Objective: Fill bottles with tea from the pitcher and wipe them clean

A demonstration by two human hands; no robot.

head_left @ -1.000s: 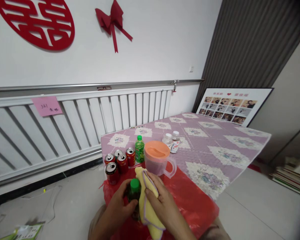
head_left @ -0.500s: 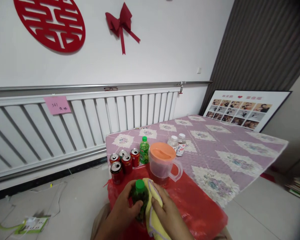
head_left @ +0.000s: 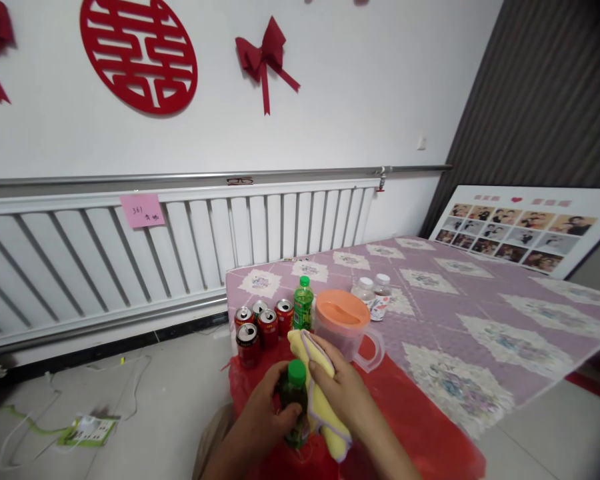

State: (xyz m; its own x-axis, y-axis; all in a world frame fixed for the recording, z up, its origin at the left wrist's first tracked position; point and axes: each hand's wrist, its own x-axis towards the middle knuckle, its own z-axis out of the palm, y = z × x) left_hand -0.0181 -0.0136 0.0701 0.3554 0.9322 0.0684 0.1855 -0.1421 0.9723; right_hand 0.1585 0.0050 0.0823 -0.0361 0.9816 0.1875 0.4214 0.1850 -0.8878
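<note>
My left hand (head_left: 266,415) is wrapped round a green-capped bottle (head_left: 296,400) of dark look, held upright over the red plastic sheet (head_left: 410,427). A folded yellow cloth (head_left: 325,410) with a purple edge is gripped in my right hand (head_left: 341,380), right beside the bottle. Just beyond the cloth stands a clear plastic pitcher (head_left: 347,340) with an orange lid (head_left: 343,309). Another green bottle (head_left: 303,304) stands upright behind, next to several opened drink cans (head_left: 268,327).
Two white-capped bottles (head_left: 380,299) stand behind the pitcher on the floral purple cover (head_left: 430,360). A white radiator (head_left: 260,230) runs along the wall. At the lower left, a power strip (head_left: 91,430) and cables lie on the floor. A photo board (head_left: 520,227) leans at the right.
The view has turned left, so the scene sits further right. My right hand has lifted the cloth up and away from the bottle's side; my left hand still grips the bottle.
</note>
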